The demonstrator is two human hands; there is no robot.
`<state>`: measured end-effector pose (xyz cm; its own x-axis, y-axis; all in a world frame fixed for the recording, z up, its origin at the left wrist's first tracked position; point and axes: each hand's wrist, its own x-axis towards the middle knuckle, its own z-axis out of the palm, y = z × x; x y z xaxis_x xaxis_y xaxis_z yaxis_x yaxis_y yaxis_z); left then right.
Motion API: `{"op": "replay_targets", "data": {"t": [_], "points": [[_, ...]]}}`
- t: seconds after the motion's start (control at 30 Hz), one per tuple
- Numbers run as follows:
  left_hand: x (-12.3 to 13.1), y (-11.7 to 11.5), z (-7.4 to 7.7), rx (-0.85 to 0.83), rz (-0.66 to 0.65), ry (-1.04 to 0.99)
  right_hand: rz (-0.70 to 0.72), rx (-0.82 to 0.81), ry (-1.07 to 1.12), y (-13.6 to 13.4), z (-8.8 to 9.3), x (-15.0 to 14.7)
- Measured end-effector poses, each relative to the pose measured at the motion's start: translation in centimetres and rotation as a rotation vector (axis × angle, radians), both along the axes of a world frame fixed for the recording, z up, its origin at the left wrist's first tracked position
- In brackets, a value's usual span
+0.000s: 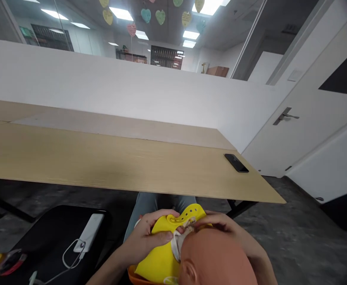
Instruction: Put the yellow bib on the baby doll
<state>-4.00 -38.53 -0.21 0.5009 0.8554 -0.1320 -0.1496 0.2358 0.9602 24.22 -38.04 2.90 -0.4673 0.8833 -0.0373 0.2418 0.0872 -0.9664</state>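
Note:
A bald baby doll (217, 257) rests on my lap, the back of its head toward me and one ear showing. Over its front lies a yellow bib (158, 263) whose neck strap has a row of holes. White cloth (175, 246) shows at the doll's neck. My left hand (142, 237) is closed on the bib's left side, thumb on top and fingers over the far edge. Beside the doll's head, my right hand (231, 231) has its fingers bent at the holed strap by the neck; its fingertips are partly hidden.
Ahead stands a wooden table (116, 158) with a black phone (236, 163) near its right end. On a black chair (48, 225) at left lie a white power bank (89, 231) with a cable and a yellow-capped item (5, 262). A door (312, 118) is at right.

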Motion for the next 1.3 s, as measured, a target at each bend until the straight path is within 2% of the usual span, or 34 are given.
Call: {"op": "replay_targets", "data": {"t": [0.1,0.17,0.23,0.37,0.5,0.67,0.73,0.83,0.97,1.2,1.3], "points": [[0.8,-0.3,-1.1,-0.147,-0.018,-0.107,-0.055,0.058,0.038,1.1,-0.9,-1.2],[1.5,-0.4,-2.1,-0.17,0.012,-0.107,-0.176,0.088,0.15,1.7,-1.9,-2.9],[2.0,-0.4,-2.8,-0.153,0.049,-0.079,-0.21,0.074,0.206,2.0,-3.1,-4.7],[2.2,-0.3,-3.6,-0.1,0.126,0.022,-0.064,-0.006,0.07,1.8,-5.1,-6.7],[2.2,-0.1,-3.7,-0.022,0.117,0.147,0.037,-0.114,0.04,1.6,-5.3,-7.0],[2.8,-0.2,-3.5,0.119,0.095,0.209,0.072,-0.055,-0.143,1.6,-4.9,-7.2],[2.8,-0.3,-3.4,0.114,0.062,0.165,0.068,-0.116,-0.09,1.5,-5.4,-7.3],[2.5,-0.4,-3.4,0.082,0.005,0.048,0.058,-0.276,0.111,1.1,-6.8,-7.2],[1.9,-0.7,-3.6,0.095,-0.011,-0.015,-0.104,-0.41,0.32,0.6,-7.8,-6.8],[1.8,-1.1,-3.6,0.091,-0.057,-0.069,-0.168,-0.312,0.28,0.4,-8.3,-6.2],[1.9,-1.0,-3.5,0.092,-0.072,-0.086,-0.177,-0.317,0.315,0.2,-8.6,-6.2]]}}
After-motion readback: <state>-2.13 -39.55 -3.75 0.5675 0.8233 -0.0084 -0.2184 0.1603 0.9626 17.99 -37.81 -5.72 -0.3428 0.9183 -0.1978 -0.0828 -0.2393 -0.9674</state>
